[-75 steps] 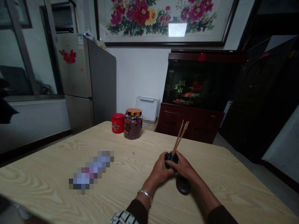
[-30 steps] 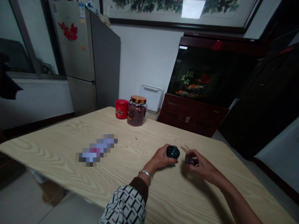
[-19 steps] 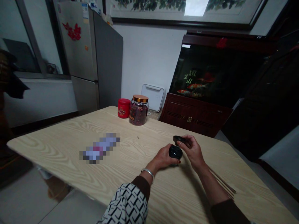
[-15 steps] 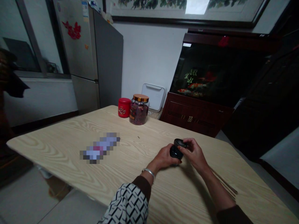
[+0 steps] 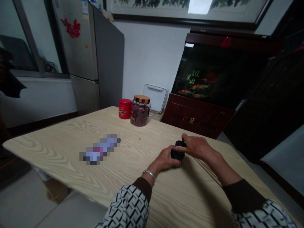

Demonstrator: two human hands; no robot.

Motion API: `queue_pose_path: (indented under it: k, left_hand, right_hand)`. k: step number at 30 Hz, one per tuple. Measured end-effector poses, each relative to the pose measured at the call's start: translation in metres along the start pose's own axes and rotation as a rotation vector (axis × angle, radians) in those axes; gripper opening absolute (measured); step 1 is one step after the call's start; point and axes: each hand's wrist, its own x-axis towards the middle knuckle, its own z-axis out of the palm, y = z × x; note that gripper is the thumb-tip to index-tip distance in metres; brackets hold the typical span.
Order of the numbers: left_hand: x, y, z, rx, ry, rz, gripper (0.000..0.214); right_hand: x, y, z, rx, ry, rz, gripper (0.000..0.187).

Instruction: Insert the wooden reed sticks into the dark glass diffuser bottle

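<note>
Watched by me from afar: left hand (image 5: 165, 159), fingers curled, holds small dark jar (image 5: 177, 155) over pale table (image 5: 133, 171); right hand (image 5: 197, 146), half closed, grips lid (image 5: 180, 143) atop. Probably light, stiff, slick, maybe breakable; belly and lid rim look best holds.

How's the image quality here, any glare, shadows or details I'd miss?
Head view: white glare on the framed picture; same view, a soft shadow on the table stretches from near the right hand; there too, the black container shows little detail, and pixelation masks one item.
</note>
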Motion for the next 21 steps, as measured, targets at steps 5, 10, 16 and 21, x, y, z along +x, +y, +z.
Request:
queue_pose_path:
  k: [5, 10, 16, 21]
  left_hand:
    - [-0.001, 0.004, -0.001, -0.002, 0.000, 0.007, 0.066]
    - [-0.002, 0.007, -0.002, 0.004, 0.014, 0.008, 0.066]
    - [-0.003, 0.011, -0.002, 0.008, 0.015, 0.012, 0.068]
    - [-0.004, 0.013, -0.003, 0.018, 0.006, -0.001, 0.066]
  right_hand:
    - [0.004, 0.011, 0.005, 0.277, 0.039, 0.007, 0.076]
    - [-0.002, 0.025, 0.004, 0.526, -0.022, -0.074, 0.074]
    - [-0.012, 0.024, 0.003, 0.277, 0.189, 0.251, 0.076]
    - [-0.014, 0.029, 0.012, 0.475, 0.037, -0.226, 0.074]
